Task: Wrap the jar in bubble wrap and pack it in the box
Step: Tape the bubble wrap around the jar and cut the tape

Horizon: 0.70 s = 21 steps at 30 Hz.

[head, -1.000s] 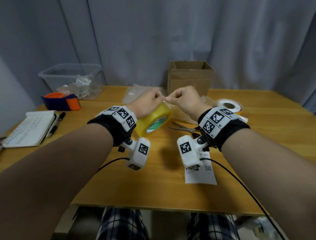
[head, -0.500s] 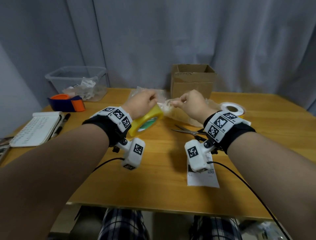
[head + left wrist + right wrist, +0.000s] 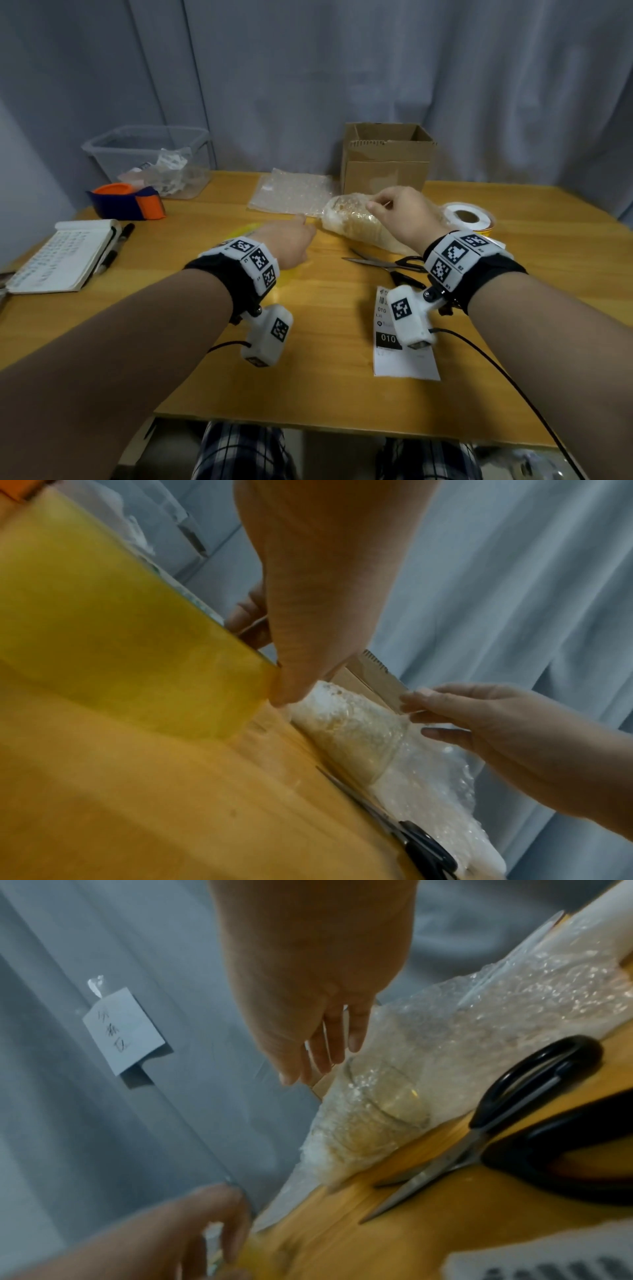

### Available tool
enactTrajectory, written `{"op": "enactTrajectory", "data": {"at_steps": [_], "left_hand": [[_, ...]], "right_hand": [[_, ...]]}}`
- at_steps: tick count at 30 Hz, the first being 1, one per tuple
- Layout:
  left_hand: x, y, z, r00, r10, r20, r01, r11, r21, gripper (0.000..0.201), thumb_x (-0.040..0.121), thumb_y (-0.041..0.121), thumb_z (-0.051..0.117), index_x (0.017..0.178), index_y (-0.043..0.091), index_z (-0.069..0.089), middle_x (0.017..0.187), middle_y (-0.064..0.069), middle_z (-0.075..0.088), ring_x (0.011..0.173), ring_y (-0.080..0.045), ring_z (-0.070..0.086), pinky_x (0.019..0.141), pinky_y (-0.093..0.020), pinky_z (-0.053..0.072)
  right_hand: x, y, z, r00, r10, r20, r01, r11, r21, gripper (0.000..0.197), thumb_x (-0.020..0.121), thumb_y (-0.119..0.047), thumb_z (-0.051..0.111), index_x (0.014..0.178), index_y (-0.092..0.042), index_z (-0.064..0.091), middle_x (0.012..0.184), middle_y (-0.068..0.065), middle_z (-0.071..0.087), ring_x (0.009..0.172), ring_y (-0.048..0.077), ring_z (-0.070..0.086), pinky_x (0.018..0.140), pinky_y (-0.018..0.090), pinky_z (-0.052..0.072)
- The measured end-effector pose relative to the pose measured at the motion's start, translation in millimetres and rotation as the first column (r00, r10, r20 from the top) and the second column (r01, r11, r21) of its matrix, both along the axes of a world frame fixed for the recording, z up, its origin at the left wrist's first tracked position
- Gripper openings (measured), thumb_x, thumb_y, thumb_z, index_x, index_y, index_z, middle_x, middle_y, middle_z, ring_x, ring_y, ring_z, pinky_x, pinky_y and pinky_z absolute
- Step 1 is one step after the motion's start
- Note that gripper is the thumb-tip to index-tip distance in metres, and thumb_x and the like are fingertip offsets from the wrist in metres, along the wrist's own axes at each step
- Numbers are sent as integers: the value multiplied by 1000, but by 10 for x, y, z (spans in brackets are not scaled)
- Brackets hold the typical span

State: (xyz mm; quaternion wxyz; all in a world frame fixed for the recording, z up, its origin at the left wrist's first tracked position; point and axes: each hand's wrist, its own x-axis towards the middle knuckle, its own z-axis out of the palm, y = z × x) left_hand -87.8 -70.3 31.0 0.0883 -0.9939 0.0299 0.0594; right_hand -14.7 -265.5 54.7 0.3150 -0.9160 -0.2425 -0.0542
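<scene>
The jar (image 3: 352,219) lies on its side on the table, rolled in bubble wrap, in front of the open cardboard box (image 3: 387,161). My left hand (image 3: 294,233) grips a yellow tape roll (image 3: 120,642) low over the table, left of the jar; in the head view the hand hides most of the roll. Just above the wrapped jar (image 3: 352,731), my right hand (image 3: 376,205) pinches the free end of the clear tape. Through the wrap, the right wrist view shows the glass jar (image 3: 377,1110) below my right hand (image 3: 308,1069).
Black-handled scissors (image 3: 387,263) lie right in front of the jar, a printed label (image 3: 400,342) nearer me. A spare bubble wrap sheet (image 3: 291,192) lies behind, a white roll (image 3: 466,216) at right. Notebook (image 3: 61,257), pen (image 3: 116,246), orange-blue object (image 3: 126,202) and plastic bin (image 3: 150,157) sit at left.
My hands have drawn apart. The left lowered the tape roll toward the table, and the right carried the tape end away over the wrapped jar.
</scene>
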Motion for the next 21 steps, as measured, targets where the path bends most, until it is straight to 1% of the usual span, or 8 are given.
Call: {"op": "enactTrajectory", "data": {"at_steps": [2, 3, 5, 6, 9, 14, 18, 21], "left_hand": [[64, -42, 16, 998, 67, 5, -67, 998, 13, 37, 91, 31, 53, 120, 9, 47, 122, -11, 45, 102, -31, 56, 80, -41, 50], [113, -50, 39, 995, 92, 40, -93, 996, 15, 44, 90, 38, 54, 123, 9, 46, 122, -11, 46, 108, -31, 52, 84, -42, 48], [262, -59, 93, 981, 70, 181, -66, 997, -30, 48, 91, 44, 51, 124, 9, 46, 124, -12, 47, 116, -31, 47, 92, -42, 43], [356, -71, 118, 966, 34, 256, -13, 996, -85, 45, 92, 42, 50, 123, 9, 47, 125, -12, 48, 117, -30, 47, 95, -41, 42], [653, -143, 121, 954, -64, 295, 130, 969, -210, 46, 94, 34, 50, 133, 12, 42, 135, -9, 45, 126, -28, 43, 105, -41, 36], [1095, -225, -47, 981, -158, 113, 185, 939, -291, 63, 95, 29, 51, 149, 13, 23, 154, -5, 27, 141, -22, 27, 116, -36, 23], [1262, -186, -52, 982, -83, 167, 142, 911, -387, 47, 96, 25, 48, 142, 18, 41, 146, -4, 43, 133, -23, 41, 112, -36, 30], [1346, -136, -40, 982, -87, 167, 150, 898, -414, 45, 96, 29, 49, 139, 20, 45, 145, -2, 45, 130, -22, 44, 110, -37, 32]], "right_hand": [[44, -19, -23, 998, 48, 33, -44, 991, -125, 31, 98, -32, 49, 121, -16, 62, 123, -3, 61, 102, 12, 56, 76, 18, 40], [80, -11, -39, 993, 87, 75, -71, 977, -202, 34, 98, -32, 47, 126, -18, 59, 130, -2, 57, 112, 14, 54, 86, 21, 41], [186, 40, -89, 976, 165, 140, -105, 927, -360, 40, 99, -36, 42, 137, -24, 49, 143, -3, 47, 133, 18, 40, 112, 35, 25], [243, 68, -111, 975, 179, 131, -110, 902, -417, 44, 99, -39, 39, 142, -27, 41, 149, -4, 41, 139, 18, 31, 117, 40, 14], [438, 112, -215, 989, 144, 40, -108, 871, -479, 56, 98, -48, 36, 149, -27, 25, 156, -4, 25, 144, 19, 19, 118, 43, 10], [694, 87, -292, 996, 75, 56, -46, 914, -403, 54, 93, -53, 43, 141, -28, 36, 148, -1, 38, 136, 24, 33, 112, 46, 27], [848, 137, -299, 999, 23, -24, -30, 921, -388, 46, 92, -57, 39, 127, -28, 41, 137, 3, 48, 127, 26, 41, 104, 48, 34], [907, 159, -279, 1000, 9, -29, -21, 909, -416, 47, 91, -53, 46, 129, -28, 38, 135, 3, 49, 125, 25, 41, 97, 44, 36]]}}
